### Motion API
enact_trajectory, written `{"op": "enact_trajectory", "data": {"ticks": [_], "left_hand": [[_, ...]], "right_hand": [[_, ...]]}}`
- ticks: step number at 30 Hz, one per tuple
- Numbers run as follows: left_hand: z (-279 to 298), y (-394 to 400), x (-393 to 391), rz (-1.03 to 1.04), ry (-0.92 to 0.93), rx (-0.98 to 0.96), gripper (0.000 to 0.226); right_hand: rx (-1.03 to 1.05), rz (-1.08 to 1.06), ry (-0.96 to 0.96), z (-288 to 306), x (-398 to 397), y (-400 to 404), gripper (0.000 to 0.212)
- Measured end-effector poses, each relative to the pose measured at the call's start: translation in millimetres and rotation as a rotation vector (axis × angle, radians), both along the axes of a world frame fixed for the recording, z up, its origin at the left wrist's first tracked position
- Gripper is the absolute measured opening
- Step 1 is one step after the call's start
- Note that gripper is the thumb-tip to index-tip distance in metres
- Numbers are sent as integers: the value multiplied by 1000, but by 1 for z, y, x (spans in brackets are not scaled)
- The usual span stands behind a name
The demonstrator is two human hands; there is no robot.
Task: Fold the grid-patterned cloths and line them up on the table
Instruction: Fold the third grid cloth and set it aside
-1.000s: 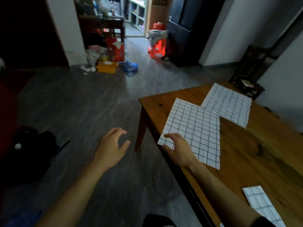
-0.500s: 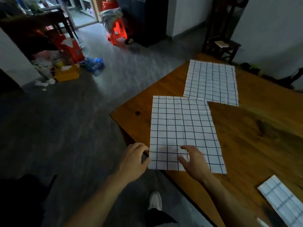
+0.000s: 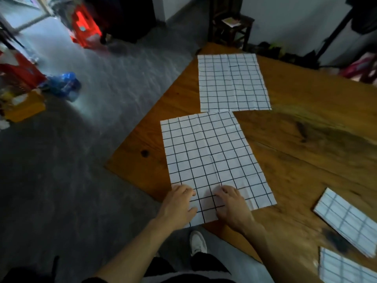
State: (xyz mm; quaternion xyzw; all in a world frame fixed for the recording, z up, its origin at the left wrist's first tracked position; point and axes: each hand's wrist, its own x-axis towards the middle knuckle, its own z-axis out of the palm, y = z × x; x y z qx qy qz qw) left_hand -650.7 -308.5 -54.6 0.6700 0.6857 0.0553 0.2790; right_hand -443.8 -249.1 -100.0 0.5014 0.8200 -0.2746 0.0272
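A white cloth with a black grid (image 3: pixel 208 156) lies flat at the near left corner of the wooden table (image 3: pixel 306 160), its near edge hanging slightly over the table edge. My left hand (image 3: pixel 179 205) rests on its near left corner, fingers bent onto the fabric. Close beside it, my right hand (image 3: pixel 232 207) presses the middle of the near edge. A second grid cloth (image 3: pixel 230 82) lies spread flat just beyond. Two folded grid cloths (image 3: pixel 346 221) (image 3: pixel 346 268) lie at the right.
The table's left edge drops to grey floor. A dark wooden stool (image 3: pixel 230 27) stands past the far corner, and a red plastic stool (image 3: pixel 85 27) stands further left. Boxes and a blue bag (image 3: pixel 63 84) sit on the floor at left. My shoe (image 3: pixel 196 242) is below the table edge.
My left hand came in from over the floor onto the cloth's near left corner. My right hand stayed on the near edge. The view swung right and down over the table.
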Motion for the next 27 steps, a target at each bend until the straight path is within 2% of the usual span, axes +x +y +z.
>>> {"op": "enact_trajectory", "data": {"ticks": [5,9,14,18,22,24,27], "left_hand": [[-19,-3,-7,-217,96,-55,67],[-30,-12,-30,-324,156,-20,80],[-31,-18,-72,-397,220,43,81],[-34,-22,-101,-439,329,109,58],[-37,-17,-120,-478,311,144,48],[-38,-14,-125,-513,298,160,50],[-38,-13,-125,-552,313,135,68]], "right_hand": [[24,-81,-17,-2,-13,-15,67],[13,-159,-61,4,-33,-31,68],[5,-237,-136,10,-73,-60,78],[50,-297,-148,4,-110,-84,89],[118,-313,-148,-7,-130,-97,87],[138,-340,-147,-10,-132,-100,85],[142,-350,-154,-12,-132,-102,84]]}}
